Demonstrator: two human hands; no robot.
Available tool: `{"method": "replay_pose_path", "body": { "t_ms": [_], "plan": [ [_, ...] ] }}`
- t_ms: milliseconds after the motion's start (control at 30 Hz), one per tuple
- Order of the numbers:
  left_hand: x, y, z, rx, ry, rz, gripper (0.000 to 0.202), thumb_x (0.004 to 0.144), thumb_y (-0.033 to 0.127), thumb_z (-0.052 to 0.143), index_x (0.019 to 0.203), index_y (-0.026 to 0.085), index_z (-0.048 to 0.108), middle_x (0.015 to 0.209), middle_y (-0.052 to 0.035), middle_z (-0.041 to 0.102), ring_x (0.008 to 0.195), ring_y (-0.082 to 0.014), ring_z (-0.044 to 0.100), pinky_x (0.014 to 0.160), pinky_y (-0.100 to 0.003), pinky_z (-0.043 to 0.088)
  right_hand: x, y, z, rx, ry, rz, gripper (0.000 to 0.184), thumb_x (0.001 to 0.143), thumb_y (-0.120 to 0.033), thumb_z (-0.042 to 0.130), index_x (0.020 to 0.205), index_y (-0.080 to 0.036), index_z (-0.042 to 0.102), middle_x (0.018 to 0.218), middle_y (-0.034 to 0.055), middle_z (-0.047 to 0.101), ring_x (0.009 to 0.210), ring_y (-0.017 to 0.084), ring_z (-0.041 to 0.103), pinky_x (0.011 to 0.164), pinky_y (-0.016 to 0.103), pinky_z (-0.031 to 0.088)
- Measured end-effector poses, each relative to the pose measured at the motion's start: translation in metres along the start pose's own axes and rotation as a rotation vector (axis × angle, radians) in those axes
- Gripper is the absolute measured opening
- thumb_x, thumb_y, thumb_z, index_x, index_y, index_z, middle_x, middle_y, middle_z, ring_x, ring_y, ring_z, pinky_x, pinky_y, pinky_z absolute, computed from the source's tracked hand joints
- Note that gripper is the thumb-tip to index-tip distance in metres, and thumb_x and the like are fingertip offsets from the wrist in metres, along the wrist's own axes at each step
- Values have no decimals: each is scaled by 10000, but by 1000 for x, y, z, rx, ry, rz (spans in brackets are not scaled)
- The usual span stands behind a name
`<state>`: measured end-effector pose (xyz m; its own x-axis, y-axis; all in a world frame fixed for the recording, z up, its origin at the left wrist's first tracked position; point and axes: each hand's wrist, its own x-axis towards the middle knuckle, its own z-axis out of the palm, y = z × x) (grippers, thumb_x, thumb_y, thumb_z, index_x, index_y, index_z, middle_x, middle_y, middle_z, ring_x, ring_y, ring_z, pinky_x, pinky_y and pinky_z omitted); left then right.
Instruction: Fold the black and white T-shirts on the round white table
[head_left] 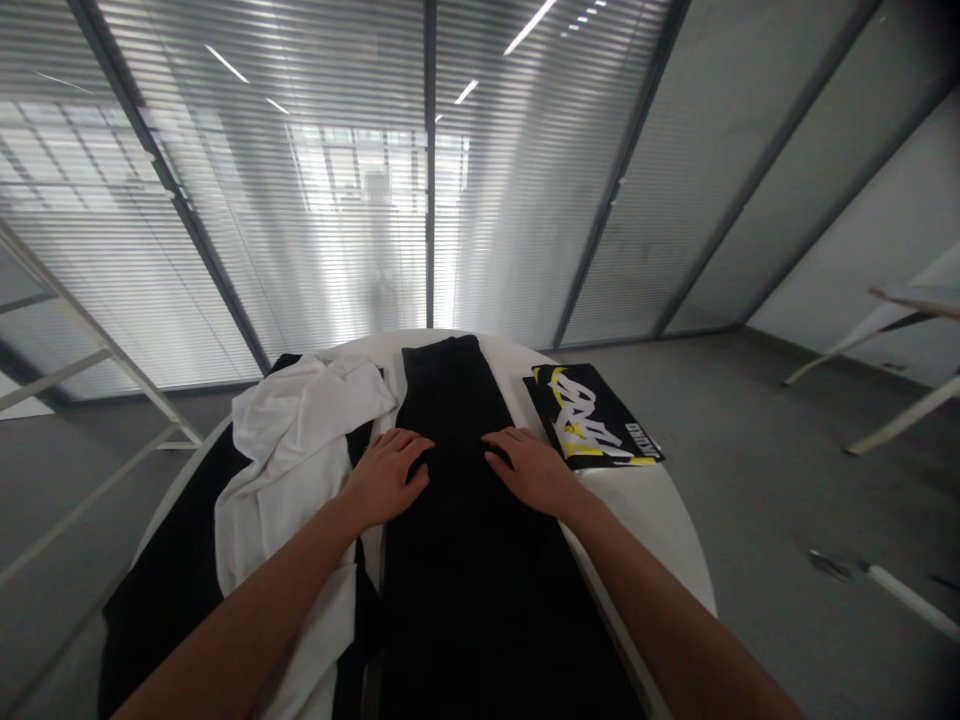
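Observation:
A long black garment, which looks like trousers folded lengthwise, lies flat down the middle of the white round table. My left hand rests on its left edge, thumb apart from the fingers. On the opposite edge lies my right hand, its fingers also spread from the thumb and touching the black cloth. Neither hand visibly grips the fabric. The near end of the garment runs out of view at the bottom.
Left of the garment, a crumpled white cloth lies over more black fabric. On the right sits a flat black item with white and yellow print. A white metal frame stands left; blinds cover the glass wall behind.

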<state>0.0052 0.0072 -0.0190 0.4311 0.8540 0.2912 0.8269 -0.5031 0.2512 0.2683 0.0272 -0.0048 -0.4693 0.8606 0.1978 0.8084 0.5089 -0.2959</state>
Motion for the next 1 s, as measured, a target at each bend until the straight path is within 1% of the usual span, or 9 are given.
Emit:
{"method": "replay_pose_path", "body": {
  "t_ms": [67,133,233,400,500,633,767,900,1000],
  "plan": [
    [-2,-5,6,27,-20,0,462,911,334,457,1356,223,510,1402,-112,507,1317,-286,406,1074,-469,297,1,1,8,-17,-10,-48,394,970,-353,434,1318,-207,549,1278,86,594,1201,236,505,1020,378,373],
    [-4,-9,10,52,-76,-18,489,928,402,435,1390,248,484,1431,-109,486,1339,-307,387,1082,-518,265,0,2,14,-43,-56,-70,431,959,-383,459,1357,-229,520,1348,89,553,1239,255,483,1029,419,362],
    [-3,-7,6,71,-93,-37,451,936,457,414,1323,271,553,1290,-88,602,1222,-306,499,1042,-537,293,-2,0,12,-67,-79,-83,419,960,-419,459,1329,-244,550,1314,92,581,1205,265,515,1005,427,375],
    [1,5,-7,21,-90,-18,348,947,377,394,1095,237,676,903,-45,701,895,-220,631,933,-435,404,-3,-7,-1,24,-79,-40,390,995,-429,372,1265,-236,577,1090,63,693,987,213,630,868,329,452],
    [0,6,-5,58,-18,31,306,909,312,453,1092,227,683,1089,-75,674,1077,-242,580,989,-428,384,-1,-9,3,1,-14,-75,369,990,-392,397,1276,-234,570,1146,65,673,1065,218,593,925,348,429],
    [-3,-2,5,89,-21,25,421,923,367,448,1315,273,568,1419,-81,499,1347,-286,378,1098,-514,263,1,-7,17,-53,-3,-135,398,970,-373,452,1335,-239,536,1317,74,582,1231,236,487,1026,407,362],
    [-2,-4,4,53,-94,-6,412,935,422,433,1300,293,572,1321,-66,586,1251,-291,478,1069,-565,273,1,-7,16,-70,-49,-129,363,978,-411,430,1243,-240,611,1249,73,620,1148,246,540,963,402,396],
    [0,2,-3,-36,-62,40,320,934,331,430,1130,247,669,1098,-50,679,1058,-217,578,1034,-446,356,2,-9,6,-9,-41,-102,370,1004,-389,364,1240,-222,595,1104,60,682,990,204,604,901,354,416],
    [0,3,-1,-37,-21,51,339,915,300,455,1185,244,651,1240,-66,619,1159,-230,528,1053,-433,344,2,-10,8,-21,28,-73,350,989,-343,403,1279,-236,567,1171,59,655,1083,214,561,955,371,382]
  ]
}}
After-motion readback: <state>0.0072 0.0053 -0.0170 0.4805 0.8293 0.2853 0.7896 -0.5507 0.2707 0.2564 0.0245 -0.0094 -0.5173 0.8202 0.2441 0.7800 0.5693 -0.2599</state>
